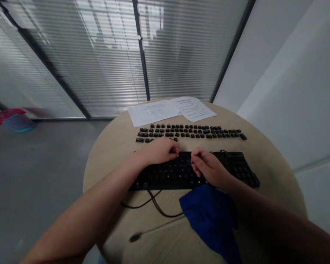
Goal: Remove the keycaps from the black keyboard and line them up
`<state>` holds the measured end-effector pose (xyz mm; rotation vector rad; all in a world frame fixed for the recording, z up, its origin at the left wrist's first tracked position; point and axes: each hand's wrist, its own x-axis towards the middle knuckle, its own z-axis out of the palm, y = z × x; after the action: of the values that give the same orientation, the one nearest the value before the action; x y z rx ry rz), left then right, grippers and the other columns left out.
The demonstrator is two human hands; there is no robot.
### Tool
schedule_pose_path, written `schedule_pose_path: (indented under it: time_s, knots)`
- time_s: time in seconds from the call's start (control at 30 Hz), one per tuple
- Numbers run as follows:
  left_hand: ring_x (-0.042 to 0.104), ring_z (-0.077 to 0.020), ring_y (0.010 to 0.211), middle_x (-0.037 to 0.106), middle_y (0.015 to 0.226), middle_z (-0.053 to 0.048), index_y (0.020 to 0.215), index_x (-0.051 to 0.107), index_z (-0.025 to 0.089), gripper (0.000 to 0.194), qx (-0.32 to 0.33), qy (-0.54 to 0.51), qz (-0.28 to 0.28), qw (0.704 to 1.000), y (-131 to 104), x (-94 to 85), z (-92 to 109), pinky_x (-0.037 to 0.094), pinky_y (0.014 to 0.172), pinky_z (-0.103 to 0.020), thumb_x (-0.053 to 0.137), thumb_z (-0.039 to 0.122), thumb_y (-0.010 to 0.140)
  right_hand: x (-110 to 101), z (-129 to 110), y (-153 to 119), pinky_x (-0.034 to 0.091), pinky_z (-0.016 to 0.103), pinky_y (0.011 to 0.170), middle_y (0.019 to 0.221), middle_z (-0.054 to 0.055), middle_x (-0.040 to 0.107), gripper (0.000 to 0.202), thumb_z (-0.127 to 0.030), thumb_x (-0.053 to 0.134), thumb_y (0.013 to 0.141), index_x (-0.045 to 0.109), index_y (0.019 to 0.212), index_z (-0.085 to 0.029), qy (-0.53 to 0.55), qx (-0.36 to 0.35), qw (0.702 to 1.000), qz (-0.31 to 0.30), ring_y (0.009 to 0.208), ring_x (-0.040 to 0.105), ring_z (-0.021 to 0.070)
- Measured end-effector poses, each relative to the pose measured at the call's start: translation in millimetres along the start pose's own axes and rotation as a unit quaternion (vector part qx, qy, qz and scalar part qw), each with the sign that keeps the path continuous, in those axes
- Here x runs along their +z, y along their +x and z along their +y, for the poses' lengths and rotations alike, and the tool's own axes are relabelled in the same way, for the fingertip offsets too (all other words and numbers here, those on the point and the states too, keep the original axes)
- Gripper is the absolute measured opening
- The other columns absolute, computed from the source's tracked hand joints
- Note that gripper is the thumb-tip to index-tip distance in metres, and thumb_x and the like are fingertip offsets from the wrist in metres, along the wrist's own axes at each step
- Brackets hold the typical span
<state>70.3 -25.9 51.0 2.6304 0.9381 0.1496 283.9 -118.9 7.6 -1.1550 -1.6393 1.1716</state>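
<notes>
A black keyboard [167, 175] lies across the round table, with part of its key area hidden under my hands. My left hand [162, 149] rests over its upper middle, fingers curled together in a pinch; whatever is between them is hidden. To the right, my right hand [210, 168] is closed above the keyboard. A small dark thing shows between its fingers, too blurred to name. Beyond the keyboard, loose black keycaps [206, 132] stand in rows, and my left hand covers part of the nearest row.
Two printed paper sheets [154, 112] lie at the table's [104, 157] far side. A crumpled blue cloth [209, 212] is at the near right. Black cable [165, 214] loops in front of the keyboard. A red and blue basket [16, 120] stands on the floor at left.
</notes>
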Motion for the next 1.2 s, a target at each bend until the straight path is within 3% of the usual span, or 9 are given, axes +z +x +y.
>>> schedule_pose_path:
  time_s: [0.13,0.33,0.6,0.73,0.87,1.03,1.1,1.2]
  knots:
    - [0.061,-0.0155,0.069,0.071,0.076,-0.002,0.09,0.076,0.021,0.015,0.01,-0.006,0.001,1.0,-1,15.9,-8,0.04,0.064,-0.026,0.063,0.023,0.083,12,-1,10,0.035,0.021,0.045,0.057,-0.007,0.051,0.025,-0.045,0.052,0.095,0.048,0.086,-0.022,-0.033,0.027,0.999,-0.022,0.044,0.045,0.0091]
    - [0.061,-0.0172,0.071,0.072,0.081,-0.003,0.091,0.076,0.022,0.014,0.017,-0.026,0.0,1.0,-1,18.5,-12,0.039,0.065,-0.028,0.064,0.024,0.084,12,-1,18,0.032,0.022,0.044,0.059,-0.007,0.049,0.022,-0.043,0.05,0.096,0.049,0.089,-0.022,-0.075,0.066,0.994,-0.048,0.044,0.042,0.0096]
    - [0.06,-0.0154,0.069,0.072,0.08,-0.002,0.088,0.076,0.022,0.012,0.019,-0.051,0.007,0.998,0,19.5,-13,0.036,0.061,-0.027,0.065,0.024,0.084,13,-16,15,0.032,0.026,0.055,0.061,-0.005,0.05,0.014,-0.031,0.053,0.095,0.053,0.085,-0.021,-0.253,-0.051,0.96,-0.108,0.053,0.045,0.0127]
    - [0.059,-0.0152,0.068,0.072,0.079,-0.001,0.088,0.077,0.022,0.012,0.019,-0.046,0.01,0.999,1,20.3,-14,0.037,0.063,-0.027,0.066,0.023,0.083,16,-14,14,0.033,0.027,0.058,0.065,-0.002,0.054,0.012,-0.028,0.055,0.092,0.054,0.082,-0.021,-0.285,-0.084,0.949,-0.102,0.054,0.046,0.0132]
    - [0.059,-0.015,0.068,0.072,0.079,0.0,0.088,0.077,0.023,0.012,0.01,-0.054,0.013,0.998,0,20.6,-14,0.037,0.064,-0.027,0.067,0.025,0.083,16,-3,12,0.035,0.026,0.055,0.064,-0.002,0.055,0.013,-0.029,0.053,0.092,0.052,0.08,-0.022,-0.235,-0.099,0.965,-0.062,0.053,0.049,0.0133]
    - [0.059,-0.0139,0.066,0.069,0.073,0.001,0.086,0.077,0.022,0.011,0.004,-0.061,0.018,0.998,0,21.8,-16,0.036,0.061,-0.025,0.068,0.026,0.082,15,14,11,0.031,0.022,0.041,0.057,-0.007,0.049,0.022,-0.042,0.047,0.097,0.046,0.085,-0.024,-0.069,-0.043,0.997,-0.001,0.04,0.043,0.0103]
    - [0.059,-0.0138,0.065,0.068,0.071,0.001,0.085,0.077,0.021,0.01,-0.001,-0.069,0.012,0.998,-1,21.1,-16,0.036,0.061,-0.025,0.068,0.025,0.082,16,18,11,0.032,0.021,0.04,0.057,-0.007,0.049,0.026,-0.047,0.044,0.099,0.043,0.086,-0.025,-0.002,-0.03,0.999,0.027,0.038,0.044,0.0098]
    - [0.061,-0.0137,0.068,0.07,0.075,0.0,0.087,0.076,0.02,0.012,0.007,-0.108,0.009,0.994,-3,17.4,-17,0.039,0.063,-0.025,0.067,0.026,0.083,16,19,11,0.034,0.02,0.042,0.055,-0.008,0.05,0.026,-0.048,0.047,0.099,0.045,0.087,-0.024,0.006,-0.039,0.999,0.034,0.04,0.046,0.0097]
